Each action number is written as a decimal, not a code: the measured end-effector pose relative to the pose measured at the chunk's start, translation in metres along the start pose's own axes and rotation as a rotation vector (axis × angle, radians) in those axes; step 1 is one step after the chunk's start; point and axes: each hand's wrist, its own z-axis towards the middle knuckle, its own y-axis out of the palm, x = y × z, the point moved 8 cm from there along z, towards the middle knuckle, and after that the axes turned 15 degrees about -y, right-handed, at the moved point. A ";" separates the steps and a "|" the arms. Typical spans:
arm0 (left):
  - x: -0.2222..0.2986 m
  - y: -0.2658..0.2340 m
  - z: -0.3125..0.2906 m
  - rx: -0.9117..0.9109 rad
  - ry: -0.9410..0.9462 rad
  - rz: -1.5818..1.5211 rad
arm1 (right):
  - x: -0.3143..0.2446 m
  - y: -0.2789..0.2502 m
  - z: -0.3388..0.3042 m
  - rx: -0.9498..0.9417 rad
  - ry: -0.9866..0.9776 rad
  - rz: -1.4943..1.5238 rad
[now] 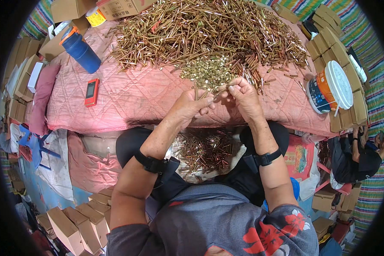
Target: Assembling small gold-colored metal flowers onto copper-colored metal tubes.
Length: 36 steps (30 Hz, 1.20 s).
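My left hand (191,106) is closed around a few thin brass-coloured rods, whose ends stick out past the thumb and fingers. Close beside it, my right hand (246,97) pinches with thumb and forefinger at the far end of a rod; what exactly sits between those fingertips is too small to make out. Just beyond both hands lies a small heap of shiny gold-coloured metal pieces (209,71). Behind that spreads a large pile of brass-coloured rods (200,30). More rods (205,149) lie in a heap below the table edge, between my knees.
A pink quilted cover (132,98) drapes the table. On its left are a blue bottle (82,53) and a red handheld device (91,92). At right stands a white-lidded bucket (328,87). Cardboard boxes (77,226) are stacked around. Another person (358,160) sits at far right.
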 end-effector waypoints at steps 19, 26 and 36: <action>-0.004 -0.008 0.003 0.071 -0.005 0.060 | -0.011 0.010 -0.002 -0.130 -0.116 -0.389; -0.001 -0.012 0.002 0.083 -0.013 0.020 | -0.021 0.011 0.001 -0.102 -0.127 -0.408; -0.001 -0.004 0.001 0.028 -0.009 0.007 | 0.001 -0.003 -0.002 -0.007 -0.027 -0.126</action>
